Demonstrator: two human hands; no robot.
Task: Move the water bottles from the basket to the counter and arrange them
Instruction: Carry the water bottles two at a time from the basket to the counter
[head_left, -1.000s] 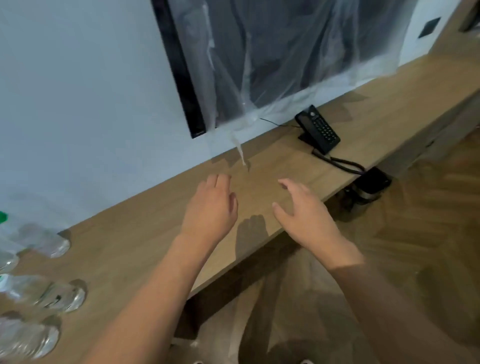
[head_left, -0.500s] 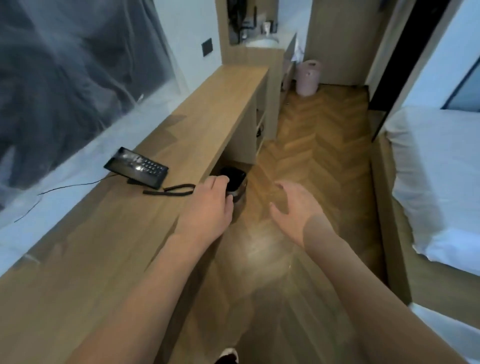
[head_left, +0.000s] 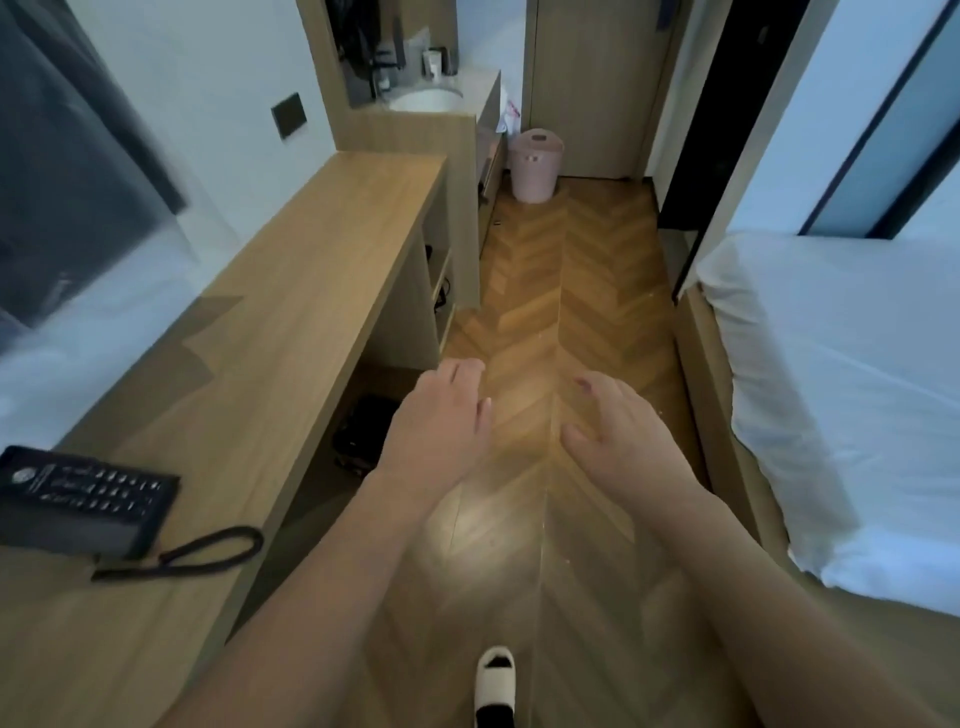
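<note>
Pink basket (head_left: 535, 165) is seen upright on the floor beyond the far end of the wooden counter (head_left: 291, 332), contents indiscernible; left hand (head_left: 439, 434) and right hand (head_left: 621, 441), spread and empty, are held beside the counter.

Two bare forearms come into the picture from the lower edge, one from about seven o'clock and one from about five o'clock. Neither arm shows a sleeve, a watch, a bracelet or a ring anywhere along its visible length. The left hand (head_left: 436, 431) is bare, with short, plain fingernails showing pale at the tips. The right hand (head_left: 623, 441) is bare too, and one fingertip carries a dark patch, too blurred to identify. At six o'clock, one foot wears a white slipper (head_left: 496, 683) with an open toe and a dark inside.
</note>
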